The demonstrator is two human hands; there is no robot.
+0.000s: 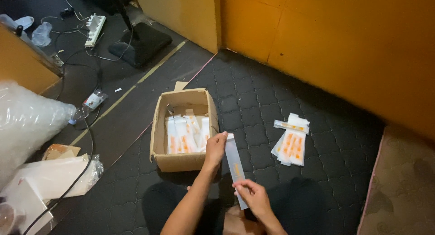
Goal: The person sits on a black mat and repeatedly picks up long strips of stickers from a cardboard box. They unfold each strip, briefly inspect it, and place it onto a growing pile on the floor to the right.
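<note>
I hold a long, narrow clear plastic sleeve (235,164) with a small orange piece inside, stretched between both hands. My left hand (215,148) pinches its upper end next to the open cardboard box (180,161). My right hand (252,197) pinches its lower end, close to my lap. Several white packets with orange marks (186,135) stand inside the box. On the dark quilted mat (253,103), to the right of my hands, lies a small pile of similar orange-marked packets (291,142).
Yellow wall panels (340,44) run along the back and right. A bundle of bubble wrap (25,121), plastic sheets (50,176), a black cable (86,140), a plastic bottle (90,102), a power strip (95,29) and a black stand base (141,42) fill the left side.
</note>
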